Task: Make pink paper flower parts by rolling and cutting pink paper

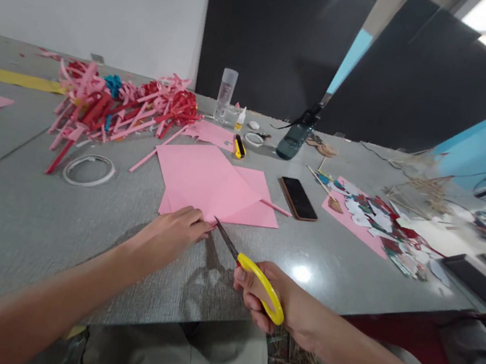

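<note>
Yellow-handled scissors [260, 285] sit in my right hand [272, 297], fingers wrapped round the handles. Their dark blades point up and left, with the tips at the near edge of a pink paper sheet [206, 175]. My left hand [181, 227] is closed on that sheet's near edge, just left of the blade tips; its fingertips are partly hidden. Under the sheet lies another pink sheet [265, 189], its right part showing. A thin rolled pink strip [276, 207] sticks out at the right.
A heap of pink and red paper strips [129, 102] lies back left, near a white tape roll [89, 170]. A phone [299, 199], a yellow cutter [240, 147], a glue bottle [240, 120] and a dark bottle [296, 138] stand or lie beyond. Paper cutouts [373, 214] cover the right.
</note>
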A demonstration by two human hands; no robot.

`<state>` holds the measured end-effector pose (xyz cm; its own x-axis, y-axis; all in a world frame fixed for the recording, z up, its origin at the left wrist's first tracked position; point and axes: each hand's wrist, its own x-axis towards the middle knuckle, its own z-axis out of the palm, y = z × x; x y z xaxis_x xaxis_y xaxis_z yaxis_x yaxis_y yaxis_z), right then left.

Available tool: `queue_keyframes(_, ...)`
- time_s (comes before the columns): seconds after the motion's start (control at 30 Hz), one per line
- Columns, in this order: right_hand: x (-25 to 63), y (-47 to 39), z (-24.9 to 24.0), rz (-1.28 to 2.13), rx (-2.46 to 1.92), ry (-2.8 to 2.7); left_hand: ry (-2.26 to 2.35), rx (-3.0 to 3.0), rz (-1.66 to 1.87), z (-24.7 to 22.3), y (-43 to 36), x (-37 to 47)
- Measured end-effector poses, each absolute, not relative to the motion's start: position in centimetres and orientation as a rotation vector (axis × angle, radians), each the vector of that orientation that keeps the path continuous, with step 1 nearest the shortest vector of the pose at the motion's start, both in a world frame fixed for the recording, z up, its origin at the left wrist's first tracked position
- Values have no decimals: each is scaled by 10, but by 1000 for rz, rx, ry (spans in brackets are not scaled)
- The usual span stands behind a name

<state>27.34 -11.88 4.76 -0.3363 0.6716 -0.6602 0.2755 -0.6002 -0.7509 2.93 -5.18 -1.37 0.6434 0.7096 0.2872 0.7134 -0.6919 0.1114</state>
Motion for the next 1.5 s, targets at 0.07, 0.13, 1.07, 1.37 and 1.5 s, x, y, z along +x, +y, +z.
queue_keyframes(0.07,274,-119,47,2012,-1618,-1220,-1223,-2835,-479,-13,-52,29)
queue_keyframes(0.13,273,-119,48,1986,-1639,-1203,-1202,-2820,-450,-13,-52,28)
queue_keyframes(1.07,268,-116,68,1989,-1747,-1295,-931,-2603,-431,-14,-62,23)
queue_keyframes(1.37,269,-116,66,1951,-1707,-1385,-895,-2598,-412,-4,-68,24)
queue_keyframes(1.5,273,-116,56,1898,-1757,-1365,-885,-2577,-406,-1,-69,25)
